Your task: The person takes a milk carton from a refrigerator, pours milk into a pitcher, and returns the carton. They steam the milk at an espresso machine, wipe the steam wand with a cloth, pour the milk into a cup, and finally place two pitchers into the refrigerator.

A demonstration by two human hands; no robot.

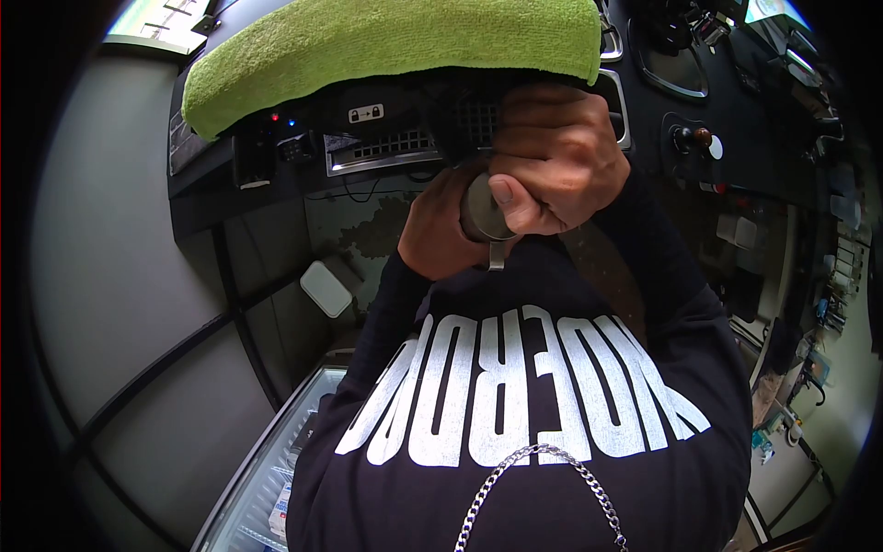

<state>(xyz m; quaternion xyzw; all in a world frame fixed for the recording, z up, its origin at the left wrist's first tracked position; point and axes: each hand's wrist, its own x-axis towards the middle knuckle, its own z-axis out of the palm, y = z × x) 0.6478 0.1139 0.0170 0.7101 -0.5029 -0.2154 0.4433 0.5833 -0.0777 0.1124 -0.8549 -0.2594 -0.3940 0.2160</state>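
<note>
Nearest the camera are a silver curb-link chain [539,449] and a black sweatshirt [395,506] with large white lettering. Ahead of the chest, the person holds a grey, round metal vessel [486,213] between both hands, with a narrow metal strip [497,256] projecting at its near side. The left hand [440,225] wraps the vessel's side, its fingers closed round it. The right hand [566,156] is balled, fingers curled tightly together, thumb laid over the vessel's edge.

A good hold here probably calls for the left palm snug against the wall, the vessel level and both wrists loose enough to correct any tilt.

Beyond, a black machine [331,120] carries a draped lime-green towel [395,55] above a metal-edged grid tray [382,166]; a dark table [763,156] spreads to the right.

Whatever the right fingers enclose cannot be told. The vessel's inside and far wall are hidden by the hands, the towel is cut off at the top, and shadow blurs the machine's underside.
</note>
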